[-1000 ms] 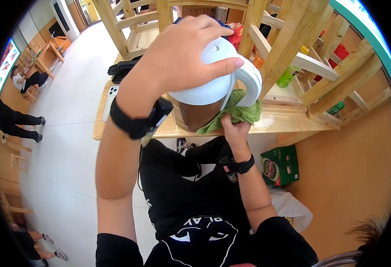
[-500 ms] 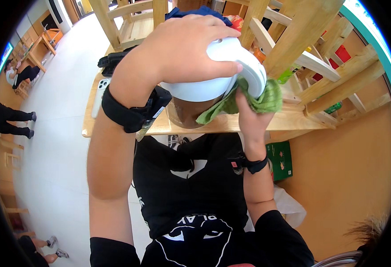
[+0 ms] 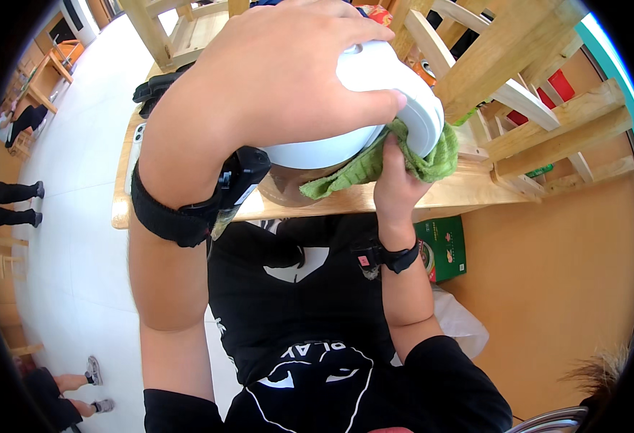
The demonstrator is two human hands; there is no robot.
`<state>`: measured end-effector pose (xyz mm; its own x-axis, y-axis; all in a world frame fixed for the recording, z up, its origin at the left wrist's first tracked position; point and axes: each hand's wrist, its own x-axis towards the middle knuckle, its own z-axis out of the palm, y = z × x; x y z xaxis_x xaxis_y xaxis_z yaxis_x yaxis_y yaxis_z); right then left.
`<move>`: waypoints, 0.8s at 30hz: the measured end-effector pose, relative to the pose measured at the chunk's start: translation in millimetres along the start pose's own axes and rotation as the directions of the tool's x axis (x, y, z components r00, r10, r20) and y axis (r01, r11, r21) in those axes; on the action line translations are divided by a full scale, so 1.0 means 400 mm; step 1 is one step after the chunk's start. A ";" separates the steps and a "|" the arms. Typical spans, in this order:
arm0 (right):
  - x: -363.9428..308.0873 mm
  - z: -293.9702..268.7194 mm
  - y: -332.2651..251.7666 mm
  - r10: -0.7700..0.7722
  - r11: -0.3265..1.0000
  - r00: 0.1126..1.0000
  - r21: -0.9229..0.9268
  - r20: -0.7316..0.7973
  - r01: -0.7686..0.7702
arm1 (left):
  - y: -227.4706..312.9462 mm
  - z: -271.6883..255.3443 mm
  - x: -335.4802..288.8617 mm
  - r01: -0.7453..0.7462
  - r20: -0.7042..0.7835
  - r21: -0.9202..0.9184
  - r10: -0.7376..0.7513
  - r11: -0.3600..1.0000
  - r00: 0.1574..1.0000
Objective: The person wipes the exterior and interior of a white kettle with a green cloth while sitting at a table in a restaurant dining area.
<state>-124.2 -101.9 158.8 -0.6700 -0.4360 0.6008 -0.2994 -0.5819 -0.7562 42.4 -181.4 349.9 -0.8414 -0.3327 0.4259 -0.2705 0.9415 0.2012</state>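
Note:
A jug with a white lid (image 3: 378,68) and a see-through brownish body (image 3: 288,186) stands on the wooden table near its front edge. My left hand (image 3: 288,79) reaches over the top and grips it, with the thumb beside the curved white handle (image 3: 426,119) and the fingers across the lid. A green cloth (image 3: 436,159) is bunched around the lower end of the handle, one corner hanging against the body. My right hand (image 3: 398,184) pinches this cloth from below, thumb up; its other fingers are hidden behind the cloth.
Wooden chair frames (image 3: 508,65) crowd the far right of the table (image 3: 468,184). A phone (image 3: 136,137) and a black object (image 3: 158,90) lie left of my left forearm. Below the table are a green box (image 3: 443,249) and a white bag (image 3: 461,325). People are at the far left.
The view has shifted slightly, and both hands and the jug appear a little nearer. My right hand and the cloth stay at the handle, the cloth's corner spreading further left.

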 end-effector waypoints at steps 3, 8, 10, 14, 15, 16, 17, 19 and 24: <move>-0.033 0.007 0.033 -0.016 1.000 0.999 -0.005 -0.041 0.016 | -0.027 0.009 0.004 -0.018 0.010 0.022 0.018 1.000 1.000; -0.063 -0.002 0.052 0.069 0.997 0.997 0.036 0.018 -0.070 | -0.056 0.034 0.021 -0.060 -0.017 -0.020 0.059 0.998 0.998; -0.069 0.001 0.054 0.080 0.995 0.997 0.061 0.012 -0.081 | -0.068 0.041 0.022 -0.074 -0.014 -0.018 0.073 0.997 0.997; -0.080 -0.003 0.071 0.082 0.995 0.996 0.054 0.020 -0.083 | -0.061 0.068 0.006 -0.017 -0.115 0.144 0.034 0.989 0.993; -0.083 0.001 0.070 0.093 0.993 0.995 0.069 0.023 -0.095 | -0.078 0.092 -0.001 0.008 -0.182 0.206 0.030 0.978 0.983; -0.082 -0.002 0.070 0.104 0.991 0.994 0.077 0.024 -0.105 | -0.077 0.098 0.002 0.007 -0.190 0.190 0.030 0.982 0.981; -0.079 -0.003 0.068 0.115 0.990 0.993 0.085 0.025 -0.116 | -0.076 0.100 0.005 0.006 -0.197 0.173 0.029 0.985 0.980; -0.069 0.003 0.062 0.086 0.995 0.996 0.050 -0.010 -0.086 | -0.075 0.103 0.007 0.018 -0.207 0.147 0.013 0.989 0.978; -0.026 0.005 0.005 0.107 0.994 0.994 0.024 -0.026 -0.106 | -0.088 0.112 0.005 0.016 -0.224 0.140 0.016 0.990 0.975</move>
<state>-116.5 -99.8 151.5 -0.7152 -0.4780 0.5099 -0.2101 -0.5487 -0.8092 29.2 -213.0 304.1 -0.7195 -0.3217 0.6155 -0.3472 0.9342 0.0824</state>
